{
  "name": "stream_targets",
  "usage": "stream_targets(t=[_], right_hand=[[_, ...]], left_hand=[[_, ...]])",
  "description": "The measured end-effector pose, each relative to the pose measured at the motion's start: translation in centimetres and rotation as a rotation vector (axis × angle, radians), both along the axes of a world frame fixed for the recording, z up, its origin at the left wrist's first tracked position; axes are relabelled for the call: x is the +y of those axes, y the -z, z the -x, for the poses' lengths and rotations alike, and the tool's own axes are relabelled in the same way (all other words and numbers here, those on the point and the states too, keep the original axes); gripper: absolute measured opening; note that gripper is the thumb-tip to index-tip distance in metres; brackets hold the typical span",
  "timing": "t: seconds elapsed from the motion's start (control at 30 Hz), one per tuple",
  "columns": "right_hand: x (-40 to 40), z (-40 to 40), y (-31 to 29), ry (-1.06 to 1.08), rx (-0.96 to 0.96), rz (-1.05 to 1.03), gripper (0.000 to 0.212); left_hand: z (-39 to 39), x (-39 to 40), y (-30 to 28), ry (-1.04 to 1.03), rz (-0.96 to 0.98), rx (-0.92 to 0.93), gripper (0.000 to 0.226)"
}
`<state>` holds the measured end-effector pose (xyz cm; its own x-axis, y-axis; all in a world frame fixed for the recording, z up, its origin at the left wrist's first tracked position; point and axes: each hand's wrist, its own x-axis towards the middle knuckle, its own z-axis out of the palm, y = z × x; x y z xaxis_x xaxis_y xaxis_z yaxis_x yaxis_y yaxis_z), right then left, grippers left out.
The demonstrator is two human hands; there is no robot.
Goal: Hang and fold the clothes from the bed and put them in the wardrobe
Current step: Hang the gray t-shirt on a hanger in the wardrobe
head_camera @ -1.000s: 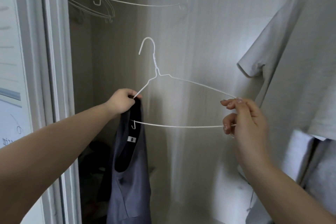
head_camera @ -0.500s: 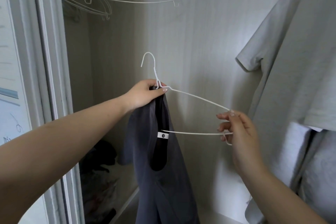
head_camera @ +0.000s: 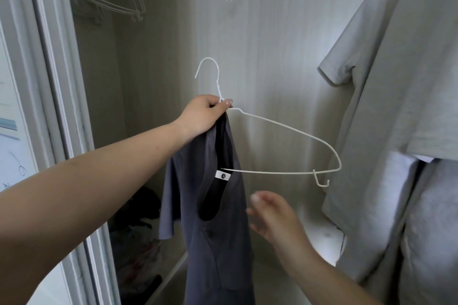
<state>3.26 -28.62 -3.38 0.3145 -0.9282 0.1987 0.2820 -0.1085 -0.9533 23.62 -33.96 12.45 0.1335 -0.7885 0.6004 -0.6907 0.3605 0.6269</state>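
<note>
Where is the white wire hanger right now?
Centre of the head view: white wire hanger gripped at its neck by the left hand, with the dark grey shirt draped on its left side.

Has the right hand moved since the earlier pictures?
Yes. The right hand has let go of the white hanger and dropped down-left, below its bottom wire, away from the hanging grey T-shirt.

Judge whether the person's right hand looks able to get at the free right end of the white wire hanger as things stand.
Probably yes. The right hand is open below the hanger, whose right end hangs bare, with nothing between them. The left hand holds its neck.
</note>
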Motion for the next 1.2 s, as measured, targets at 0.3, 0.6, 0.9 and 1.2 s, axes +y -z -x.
stream_targets(t=[0.3,0.6,0.9,1.2], right_hand=[[-1.1,-4.9,-0.3,-0.305,1.009,0.569,0.079],[-5.1,3.7,-4.6,-0.063,1.197,0.921,0.024],[-5.0,5.7,-12.0,0.099,1.309,1.137,0.031],[-4.6,3.4,-13.1,-0.006,1.274,1.218,0.050]], left_hand=[[-0.5,0.8,-0.7,-0.037,0.038,-0.018,0.031],[-6.5,2.7,0.9,-0.285,0.072,-0.162,0.042],[-4.8,3.1,1.7,-0.308,0.015,-0.384,0.041],[1.2,3.3,0.1,-0.207,0.103,-0.554,0.043]])
